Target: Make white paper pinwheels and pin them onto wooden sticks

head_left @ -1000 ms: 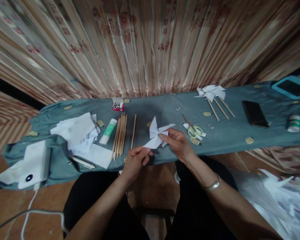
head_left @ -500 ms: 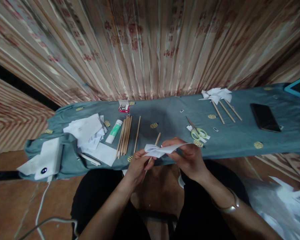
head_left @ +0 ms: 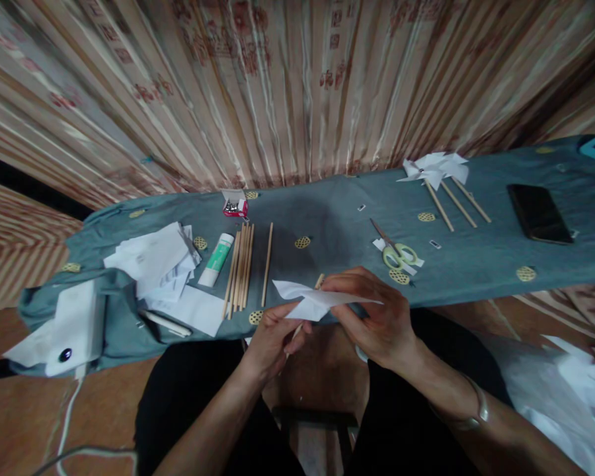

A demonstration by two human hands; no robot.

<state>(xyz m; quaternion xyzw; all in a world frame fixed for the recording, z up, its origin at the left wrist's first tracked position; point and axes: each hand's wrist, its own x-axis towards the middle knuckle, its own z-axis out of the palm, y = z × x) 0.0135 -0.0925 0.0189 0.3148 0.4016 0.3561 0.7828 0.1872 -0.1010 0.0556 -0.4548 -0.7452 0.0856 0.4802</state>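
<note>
The paper pinwheel point(head_left: 317, 301) sits low in the middle of the frame, held in the air just in front of the near edge of the table point(head_left: 337, 218), lying almost flat with its blades pointing left and right. A thin wooden stick point(head_left: 319, 281) passes behind it; only the tip shows above the paper and a short stretch below, by the fingers.

The paper looks very light, thin and floppy at the blade tips, so it would likely crease or tear if gripped there. The safest hold seems to be the centre, where the folded layers overlap and are firmest. The stick looks stiff, smooth and light, easy to pinch anywhere along its length.

The left hand point(head_left: 272, 337) comes up from below, wrist bent back, with fingers closed in a pinch on the stick and the underside of the paper. The right hand point(head_left: 377, 317) arches over from the right, fingers curled, thumb and fingertips pinching the paper near its centre.

Further up on the table lie a row of spare sticks point(head_left: 240, 264), a glue tube point(head_left: 217, 259) and scissors point(head_left: 399, 254); finished pinwheels point(head_left: 434, 168) are at the upper right
</note>
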